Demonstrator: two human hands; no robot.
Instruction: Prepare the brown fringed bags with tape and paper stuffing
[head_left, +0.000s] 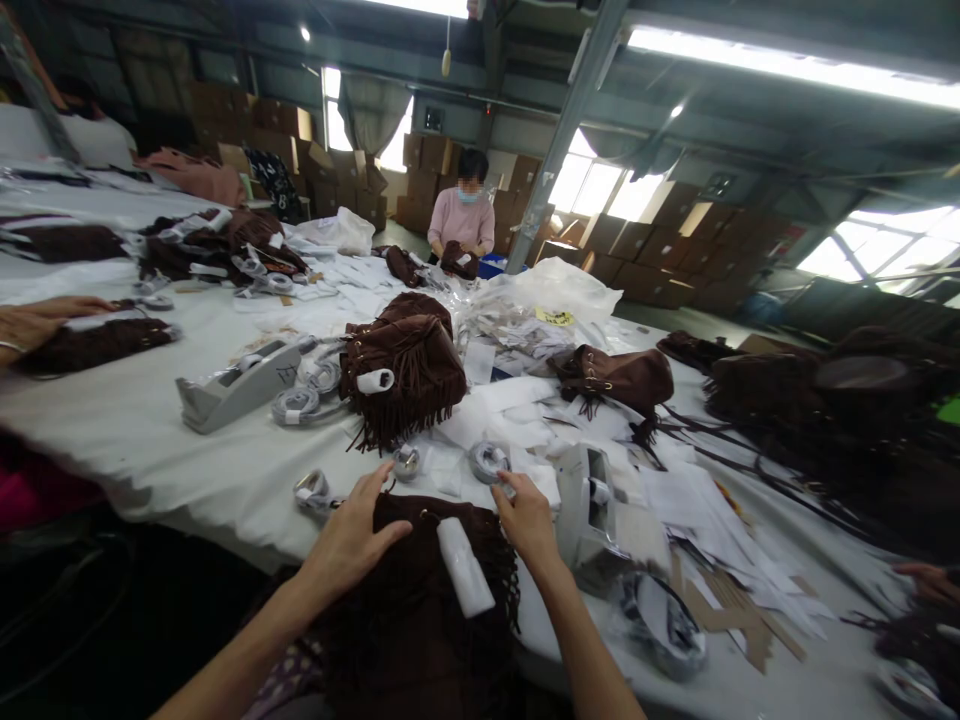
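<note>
A dark brown fringed bag [409, 580] lies at the table's front edge, close to me. A white wrapped tassel-like piece [465, 568] hangs from its top. My left hand [358, 535] is at the bag's left upper edge, thumb and fingers apart, with nothing in it. My right hand [529, 515] is at the right upper edge, its fingers spread. Its fingertips come close to a wrapped strap coil [490, 462]; I cannot tell whether they touch it. A smaller wrapped coil [406, 462] lies just beyond the left fingertips.
A fringed backpack [405, 370] stands ahead, with a tape dispenser [240, 380] to its left. Another dispenser [585, 510] is right of my hand. Loose papers, plastic and a brown bag [622, 378] lie beyond. A co-worker [465, 220] stands opposite; other people's hands are at both sides.
</note>
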